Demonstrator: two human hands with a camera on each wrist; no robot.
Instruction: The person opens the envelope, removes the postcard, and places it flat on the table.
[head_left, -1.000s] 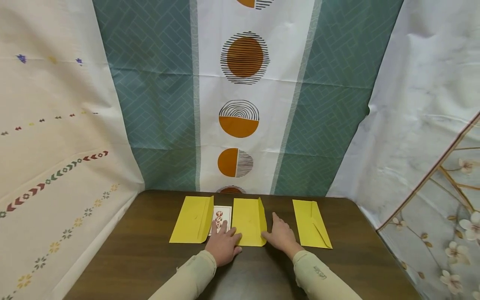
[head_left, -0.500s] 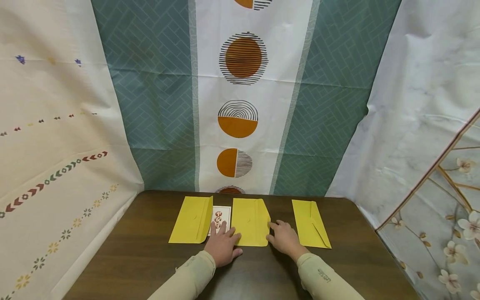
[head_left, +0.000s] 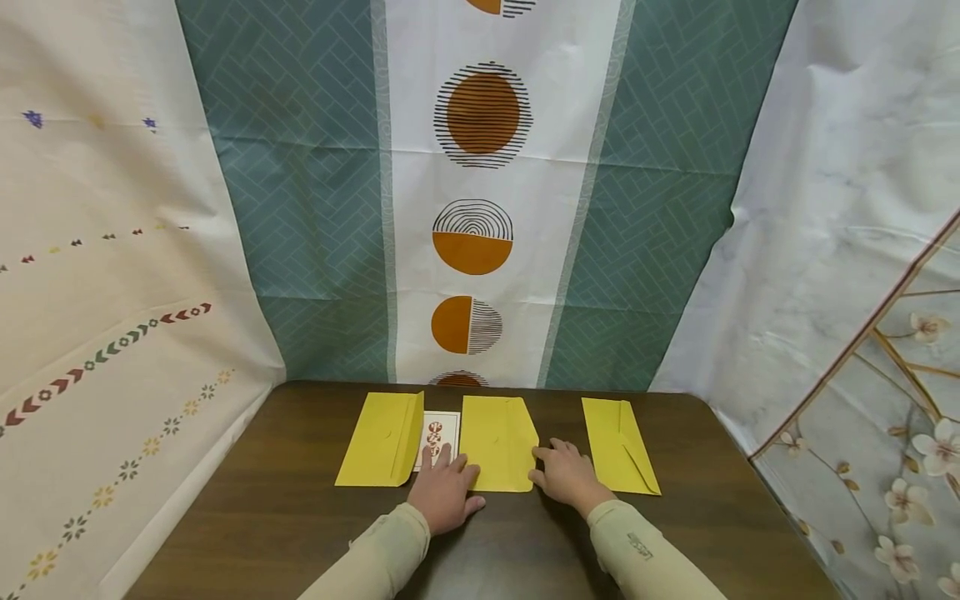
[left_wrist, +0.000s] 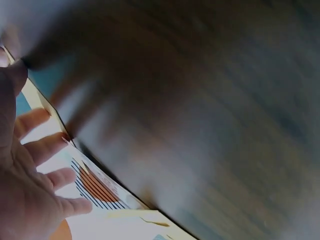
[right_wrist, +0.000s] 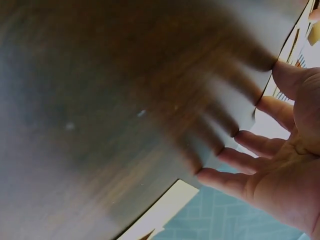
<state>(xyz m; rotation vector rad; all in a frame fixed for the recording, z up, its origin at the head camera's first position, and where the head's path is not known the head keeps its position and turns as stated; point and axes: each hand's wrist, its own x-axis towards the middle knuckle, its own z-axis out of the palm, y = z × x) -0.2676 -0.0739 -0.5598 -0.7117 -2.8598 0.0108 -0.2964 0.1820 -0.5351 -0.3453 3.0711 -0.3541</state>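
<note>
On the bench [head_left: 285,533], what've I got in reach, materials-wise?

– Dark wood-grain top, rounded far corners. Mid envelope [head_left: 486,442]: yellow paper, flat on the top, btwn & just beyond your L hand [head_left: 442,493] & R hand [head_left: 568,475], w/ tapered flap [head_left: 523,450] spread out to the R. L envelope [head_left: 375,437]: same yellow, flap tilted up along its R side. R envelope [head_left: 617,446] looks narrower, w/ slanted seam lines.

– And the hands? On my feed, L hand's fingers are straight & spread, tips on the card [head_left: 448,423] & mid envelope's lower L corner.

– Agreed. R hand's fingers are apart, sl. bent, nothing gripped, tips right by the flap edge. Can't tell if they touch paper.

– Card's white w/ reddish-brown round print?

– Yep, btwn L & mid envelopes. L envelope's flap crowds its L edge; your fingers hide its low end.

– Bkgd?

– Hung cloth: green panels [head_left: 300,250] w/ brick-like lines, white strip [head_left: 416,208] w/ orange-&-black discs. Cream cloth [head_left: 135,275], patterned, on L; pale crinkly cloth [head_left: 825,250] on R.
</note>
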